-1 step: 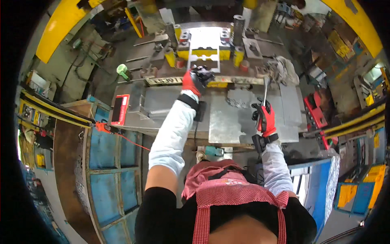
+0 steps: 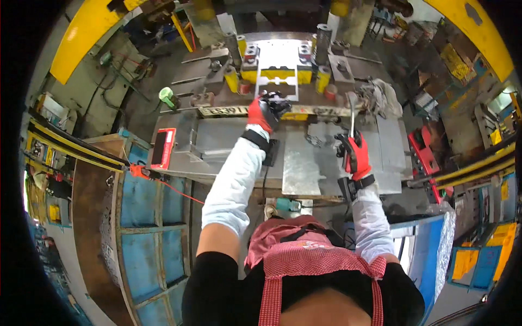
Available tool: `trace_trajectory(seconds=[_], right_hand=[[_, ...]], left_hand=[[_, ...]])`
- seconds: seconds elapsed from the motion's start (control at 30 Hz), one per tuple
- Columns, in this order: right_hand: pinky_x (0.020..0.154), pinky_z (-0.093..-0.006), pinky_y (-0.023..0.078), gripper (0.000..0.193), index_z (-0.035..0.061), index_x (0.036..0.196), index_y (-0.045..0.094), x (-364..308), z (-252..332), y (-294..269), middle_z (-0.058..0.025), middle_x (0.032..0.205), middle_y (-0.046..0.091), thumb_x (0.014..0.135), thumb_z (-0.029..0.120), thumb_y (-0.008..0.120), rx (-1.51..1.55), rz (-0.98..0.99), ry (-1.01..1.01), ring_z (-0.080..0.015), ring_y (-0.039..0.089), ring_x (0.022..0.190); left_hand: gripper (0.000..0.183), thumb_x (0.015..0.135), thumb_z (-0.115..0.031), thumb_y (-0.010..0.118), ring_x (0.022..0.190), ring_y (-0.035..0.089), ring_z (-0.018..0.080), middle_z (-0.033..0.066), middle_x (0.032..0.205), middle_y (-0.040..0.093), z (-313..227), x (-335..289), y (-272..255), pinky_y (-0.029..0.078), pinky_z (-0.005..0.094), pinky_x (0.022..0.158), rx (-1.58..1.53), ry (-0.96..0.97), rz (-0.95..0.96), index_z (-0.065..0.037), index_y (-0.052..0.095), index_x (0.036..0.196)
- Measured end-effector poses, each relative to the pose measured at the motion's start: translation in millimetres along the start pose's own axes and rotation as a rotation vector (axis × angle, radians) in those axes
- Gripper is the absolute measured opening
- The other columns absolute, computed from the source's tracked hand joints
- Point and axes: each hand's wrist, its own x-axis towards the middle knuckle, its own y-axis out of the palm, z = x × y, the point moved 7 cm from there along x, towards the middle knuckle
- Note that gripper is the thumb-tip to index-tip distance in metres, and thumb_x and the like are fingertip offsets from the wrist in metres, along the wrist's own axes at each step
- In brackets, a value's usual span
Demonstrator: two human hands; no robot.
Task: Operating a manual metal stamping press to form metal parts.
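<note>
My left hand (image 2: pixel 265 113), in a red and black glove, is at the front of the press die. Its fingers look curled on the near end of a metal sheet (image 2: pixel 294 89) with cut-outs, which lies between the die blocks; the exact grip is hard to see. Off to the right, my right hand (image 2: pixel 356 156), gloved alike, is closed around a slim metal hand tool (image 2: pixel 352 116). The tool points away from me and its far tip looks bent. Beneath that hand lies a flat grey metal plate (image 2: pixel 302 173).
Yellow posts (image 2: pixel 231 79) and a dark column (image 2: pixel 323 39) rise around the die. A crumpled grey rag (image 2: pixel 385 99) lies at the right. On the left are a green-topped object (image 2: pixel 167 96) and a red-framed panel (image 2: pixel 163 149). Blue framed panels (image 2: pixel 142 201) stand beside the bench.
The tool in my right hand has tipped up and slightly left. My left hand stays at the sheet's near end. The whole view has shifted a little.
</note>
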Motion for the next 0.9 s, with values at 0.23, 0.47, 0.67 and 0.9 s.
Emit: trace_trajectory(seconds=[0.23, 0.47, 0.67, 0.9], right_hand=[[0.052, -0.0226, 0.041, 0.020, 0.0068, 0.096, 0.055, 155, 60, 163, -0.0029, 0.075, 0.057, 0.078, 0.016, 0.058, -0.289, 0.533, -0.264, -0.0091, 0.051, 0.059], [0.059, -0.0290, 0.045, 0.024, 0.0061, 0.102, 0.057, 190, 29, 165, -0.0033, 0.072, 0.060, 0.079, 0.012, 0.051, -0.372, 0.522, -0.259, -0.0173, 0.056, 0.063], [0.056, -0.0257, 0.044, 0.032, 0.0019, 0.111, 0.052, 30, 73, 62, -0.0085, 0.084, 0.059, 0.080, 0.011, 0.054, -0.500, 0.250, -0.455, -0.0120, 0.054, 0.064], [0.046, -0.0223, 0.039, 0.037, 0.0026, 0.119, 0.045, -37, -40, -28, -0.0055, 0.081, 0.060, 0.084, 0.015, 0.050, -0.085, 0.137, 0.388, -0.0076, 0.046, 0.051]], left_hand=[[0.044, 0.091, -0.035, 0.028, 0.079, 0.060, 0.0361, 0.0222, 0.089, 0.059, -6, 3, -21, 0.049, 0.0477, 0.077, -0.154, -0.120, 0.185, 0.002, 0.049, 0.104], [0.039, 0.091, -0.034, 0.034, 0.081, 0.061, 0.0297, 0.0163, 0.094, 0.060, -7, 5, -36, 0.050, 0.0411, 0.076, 0.001, -0.064, 0.155, -0.004, 0.051, 0.108], [0.034, 0.090, -0.024, 0.038, 0.080, 0.061, 0.0229, 0.0136, 0.097, 0.061, -32, -17, -81, 0.050, 0.0353, 0.075, 1.015, 0.520, 0.101, 0.001, 0.051, 0.109], [0.018, 0.084, -0.013, 0.046, 0.063, 0.060, 0.0181, 0.0107, 0.075, 0.063, -52, -83, -72, 0.049, 0.0290, 0.057, 1.044, 0.479, 0.016, 0.002, 0.055, 0.089]])
